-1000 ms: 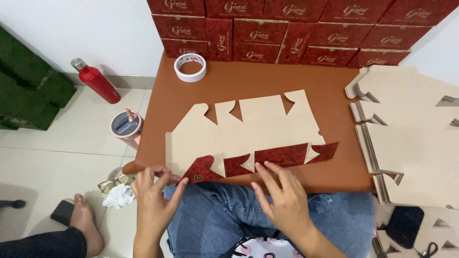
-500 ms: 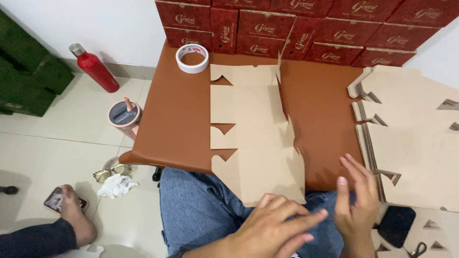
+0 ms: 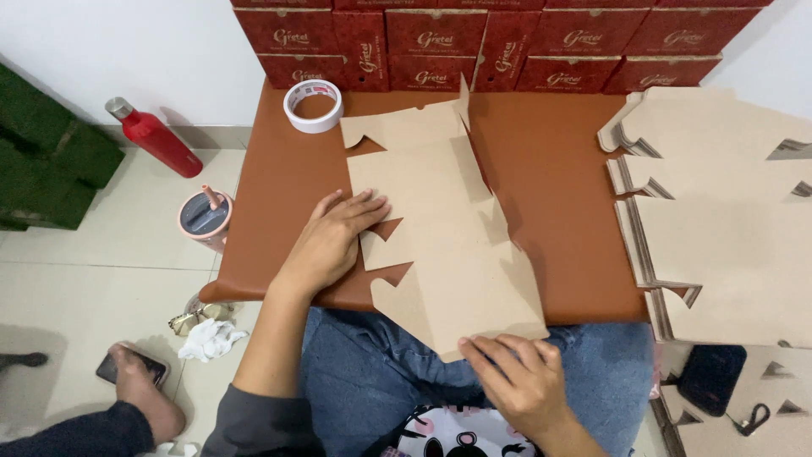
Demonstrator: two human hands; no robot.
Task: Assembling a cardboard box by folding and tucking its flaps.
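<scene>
On the brown table [image 3: 279,211], the left hand [image 3: 334,237] lies flat, open, on the cardboard [image 3: 440,220]; the right hand [image 3: 516,381], fingers spread, presses its near edge.

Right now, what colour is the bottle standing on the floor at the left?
Red, with a silver cap: the bottle shows best in the head view.

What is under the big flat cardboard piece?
Under the flat cardboard piece is the brown table, and its near end hangs over blue jeans. The left hand presses on it. Anything beneath it is hidden.
</scene>
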